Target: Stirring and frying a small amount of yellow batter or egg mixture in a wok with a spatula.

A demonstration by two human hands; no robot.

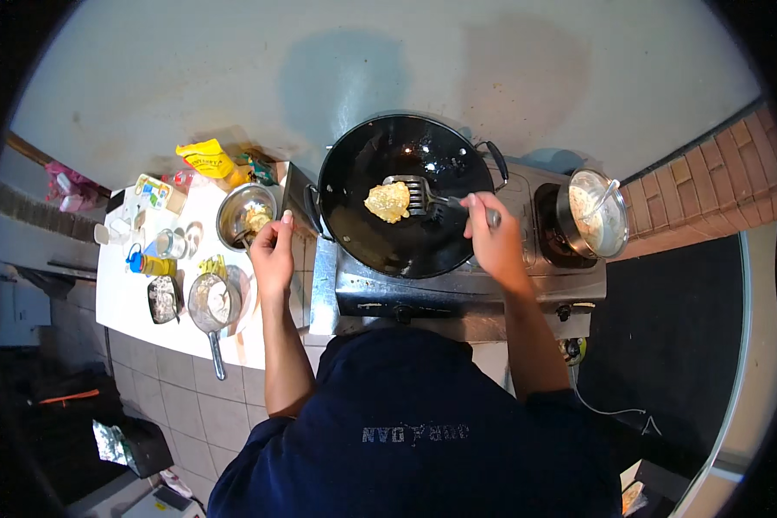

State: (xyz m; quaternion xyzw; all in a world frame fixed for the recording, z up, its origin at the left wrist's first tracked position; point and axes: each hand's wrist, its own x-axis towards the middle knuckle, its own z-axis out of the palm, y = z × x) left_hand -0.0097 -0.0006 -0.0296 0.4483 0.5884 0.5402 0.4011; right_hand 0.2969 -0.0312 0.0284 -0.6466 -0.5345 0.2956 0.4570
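My right hand (492,236) grips the handle of a slotted metal spatula (421,195) whose head lies in a large black wok (388,256). A piece of yellow fried food (387,201) rests at the left edge of the spatula's head. The wok stands on a steel gas stove (440,294). My left hand (274,252) holds a thin metal utensil, mostly hidden by the fingers, at the near right rim of a steel bowl (223,223). Some yellow food (256,219) lies in that bowl.
A steel bowl of batter (589,213) with a spoon stands on the right burner. On the white table (113,298) at left are a sieve (213,303), an oil bottle (152,264), a black container (163,300), a glass jar (170,244) and a yellow packet (206,158). A brick ledge (719,169) runs at right.
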